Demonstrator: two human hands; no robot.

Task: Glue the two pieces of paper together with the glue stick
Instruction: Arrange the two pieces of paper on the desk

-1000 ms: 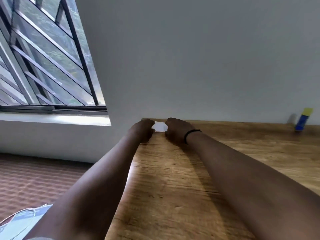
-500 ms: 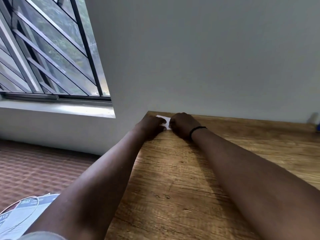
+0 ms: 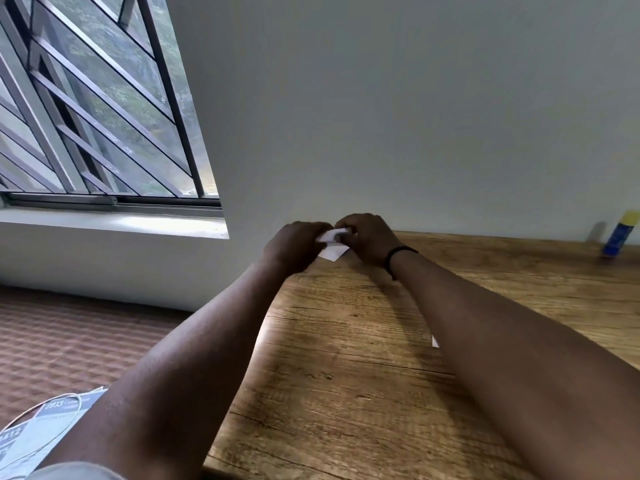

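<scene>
While both hands work at the far left corner of the table (image 3: 346, 393), close against the wall (image 3: 381, 116): left hand (image 3: 294, 245) and right hand (image 3: 369, 242) curled toward each other, fingers pinching a small white paper (image 3: 333, 250), one corner hanging down over the wood. Whether one sheet or two already pressed together sits in that pinch, cannot tell; too small and half hidden by knuckles. Another white sliver (image 3: 435, 341) peeking from under the right forearm, possibly a second piece, mostly covered. Glue stick (image 3: 618, 235) standing upright far off to the right by the wall, yellow cap on, well apart from both hands. Black band (image 3: 398, 256) on the right wrist. Likely risks from here: misaligned edges if pressed while held in the air rather than flat on the wood; a crease or tear from so tight a pinch on so small a piece; glue, if any is on it, smearing onto fingertips and pulling the sheets apart on release; the sliver under the forearm dragged or swept off the table by any arm movement.
</scene>
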